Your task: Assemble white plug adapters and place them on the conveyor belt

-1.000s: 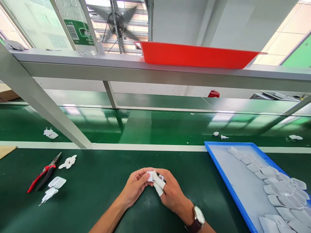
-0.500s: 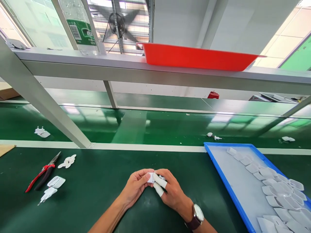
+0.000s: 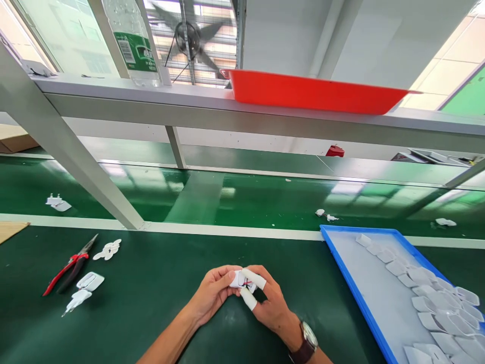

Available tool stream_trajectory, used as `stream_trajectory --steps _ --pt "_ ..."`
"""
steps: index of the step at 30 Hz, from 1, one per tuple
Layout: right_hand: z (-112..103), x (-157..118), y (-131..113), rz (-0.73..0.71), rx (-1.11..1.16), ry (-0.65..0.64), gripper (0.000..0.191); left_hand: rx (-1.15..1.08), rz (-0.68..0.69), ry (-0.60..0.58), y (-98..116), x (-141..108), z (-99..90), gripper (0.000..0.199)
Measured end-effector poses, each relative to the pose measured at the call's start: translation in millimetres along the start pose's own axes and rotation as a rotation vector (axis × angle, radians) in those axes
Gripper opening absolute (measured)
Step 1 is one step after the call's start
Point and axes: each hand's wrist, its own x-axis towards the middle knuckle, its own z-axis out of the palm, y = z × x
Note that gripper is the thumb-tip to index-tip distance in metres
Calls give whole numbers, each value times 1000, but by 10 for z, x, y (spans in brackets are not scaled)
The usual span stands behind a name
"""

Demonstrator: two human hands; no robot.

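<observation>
We see both hands meeting low over the dark green table (image 3: 159,303). The left hand (image 3: 212,296) and the right hand (image 3: 271,308) together pinch a small white plastic charger shell (image 3: 239,279), red and black wires showing inside its open face. The left grip is pressed on the shell's left end; the right grip, with white cots on two fingers (image 3: 254,277), closes on its right end. A brown-strapped wristwatch (image 3: 307,339) sits on the right wrist.

To the right lies a blue plastic tray (image 3: 359,293) holding rows of white shell halves (image 3: 435,303). Far left on the table lie red-handled pliers (image 3: 68,267), a white two-pin plug piece (image 3: 77,301), a white rounded cover (image 3: 90,281) and a small heap of white flat bits (image 3: 108,250). Overhead, a red plastic tray (image 3: 314,93) rests on the grey metal shelf (image 3: 151,101), beside a clear water bottle with a green label (image 3: 132,43).
</observation>
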Motion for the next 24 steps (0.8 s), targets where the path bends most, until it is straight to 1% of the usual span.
stream_trajectory --steps 2,6,11,14,19,21,24 --pt "-2 -8 -5 -10 -15 -5 48 7 -2 0 14 -6 2 41" --pt "4 -14 -30 -7 -41 -25 39 20 -3 -4 18 0 -19 42" --pt "-14 29 -71 -33 -85 -77 42 16 14 18 9 7 -29 41" --pt "-11 30 -77 -23 -87 -76 45 12 13 9 16 -3 -15 43" --pt "22 -9 -58 -111 -212 -94 47 12 19 48 1 2 2 41" --pt "23 -8 -53 -118 -218 -84 46 34 25 51 -13 8 0 41" --pt "10 11 -43 -80 -172 -39 46 118 47 36 -18 9 -23 40"
